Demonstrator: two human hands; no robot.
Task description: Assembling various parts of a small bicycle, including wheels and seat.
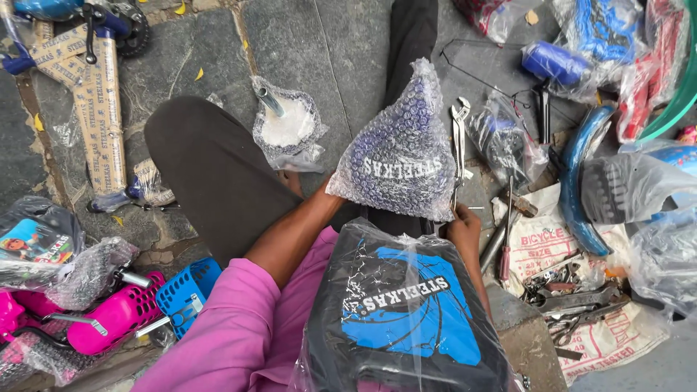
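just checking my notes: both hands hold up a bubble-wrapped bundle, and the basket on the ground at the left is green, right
Not quite. The head view shows the basket is pink, not green. The rest holds: both hands, left and right, hold up the bubble-wrapped bundle.

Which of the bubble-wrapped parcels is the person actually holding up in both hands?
The triangular bubble-wrapped parcel with a dark blue part inside, held by the left hand and right hand. The other wrapped parcels lie on the ground.

Soft even daylight, faint shadows, sharp focus, slight wide-angle distortion.
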